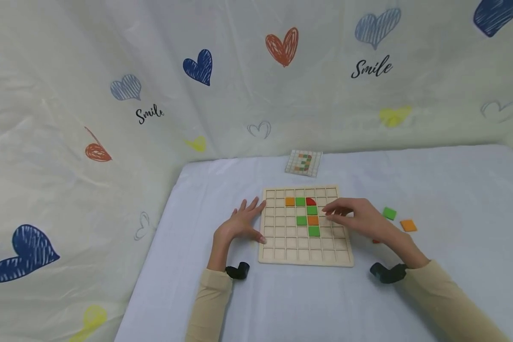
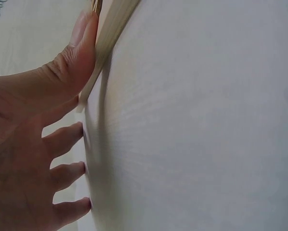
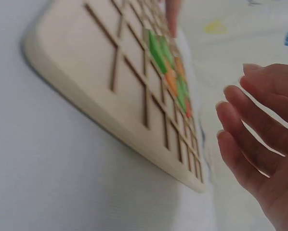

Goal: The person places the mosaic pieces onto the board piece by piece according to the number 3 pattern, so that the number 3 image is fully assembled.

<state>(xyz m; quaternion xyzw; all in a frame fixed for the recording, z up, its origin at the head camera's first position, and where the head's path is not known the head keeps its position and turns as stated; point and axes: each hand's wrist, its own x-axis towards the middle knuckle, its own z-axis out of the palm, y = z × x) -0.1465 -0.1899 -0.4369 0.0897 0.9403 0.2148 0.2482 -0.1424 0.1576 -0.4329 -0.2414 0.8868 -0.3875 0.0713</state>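
Observation:
A wooden grid board [image 1: 282, 256] lies on the table, bearing several green and orange square tiles and one red tile with a rounded corner [image 1: 310, 202]. My left hand [image 1: 239, 224] spreads its fingers at the board's left edge; in the left wrist view the thumb [image 2: 69, 67] touches the board's side and the other fingertips rest on the cloth. Over the board's right part hovers my right hand [image 1: 354, 213], just right of the tiles. In the right wrist view its fingers [image 3: 252, 130] are loosely bent, apart from the board, and no tile shows between them.
Behind the board lies a pattern card [image 1: 303, 163] with a coloured figure on a grid. Right of the board are a loose green tile [image 1: 389, 213] and an orange tile [image 1: 408, 225]; a red piece [image 1: 376, 241] is partly hidden by the right forearm. A printed curtain hangs behind the white-covered table.

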